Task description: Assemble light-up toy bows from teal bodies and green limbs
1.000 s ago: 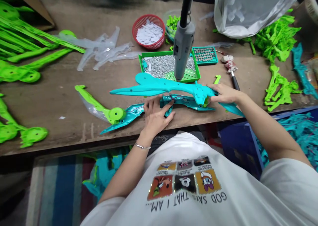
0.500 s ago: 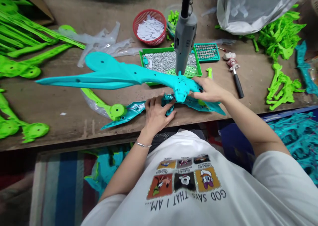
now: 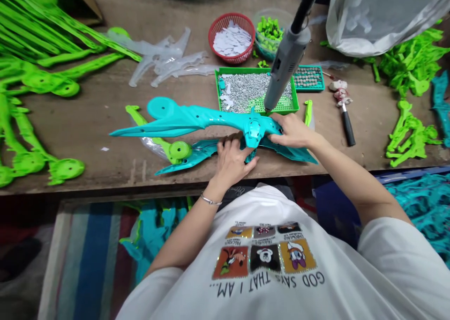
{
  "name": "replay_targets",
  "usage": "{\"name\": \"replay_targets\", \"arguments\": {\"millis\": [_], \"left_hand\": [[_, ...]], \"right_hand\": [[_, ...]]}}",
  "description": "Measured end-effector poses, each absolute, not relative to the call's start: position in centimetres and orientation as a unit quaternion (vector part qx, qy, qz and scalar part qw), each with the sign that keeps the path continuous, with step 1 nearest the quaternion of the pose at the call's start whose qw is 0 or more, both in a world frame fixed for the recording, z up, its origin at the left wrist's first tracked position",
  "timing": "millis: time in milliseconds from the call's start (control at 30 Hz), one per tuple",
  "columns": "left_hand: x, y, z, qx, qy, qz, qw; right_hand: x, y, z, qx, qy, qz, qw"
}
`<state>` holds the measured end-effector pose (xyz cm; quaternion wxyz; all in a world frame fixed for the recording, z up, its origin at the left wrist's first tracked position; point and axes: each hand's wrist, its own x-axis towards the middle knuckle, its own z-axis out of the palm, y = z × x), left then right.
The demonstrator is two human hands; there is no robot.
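A long turquoise plastic shell [image 3: 207,117], with a rounded lobe at its left end, is held above the table by my right hand [image 3: 290,130], whose fingers close around its right part near the middle. Beneath and nearer me lies a second turquoise shell [image 3: 197,155]. My left hand [image 3: 234,160] grips that lower shell at its middle, fingers bent over it; the upper shell overhangs the fingertips. A lime-green plastic arm [image 3: 180,150] with a round end rests at the lower shell's left. Just behind the upper shell, a grey hanging electric screwdriver [image 3: 286,64] slants downward.
Behind stand a green tray [image 3: 225,70] of small metal screws, a teal tray [image 3: 308,88] of round metal pieces, and a red basket [image 3: 232,57] of white pieces. A black-handled tool [image 3: 347,125] lies right. Lime-green parts [image 3: 66,170] pile up left, others [image 3: 409,132] right.
The upper shell has come down closer to the lower one. The screwdriver now leans instead of hanging upright over the shell. The whole view has shifted, with things appearing farther right.
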<state>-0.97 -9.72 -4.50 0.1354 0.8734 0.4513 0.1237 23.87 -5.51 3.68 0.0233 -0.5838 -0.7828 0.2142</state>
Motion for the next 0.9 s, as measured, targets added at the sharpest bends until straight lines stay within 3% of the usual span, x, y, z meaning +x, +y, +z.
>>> {"name": "replay_targets", "arguments": {"millis": [333, 900], "left_hand": [[-1.0, -9.6, -4.3, 0.877, 0.447, 0.12, 0.133], [-0.6, -9.9, -5.0, 0.871, 0.453, 0.133, 0.137]], "right_hand": [[24.7, -6.1, 3.5, -0.585, -0.782, 0.216, 0.0], [25.0, -6.0, 1.0, -0.508, -0.823, 0.24, 0.086]]}}
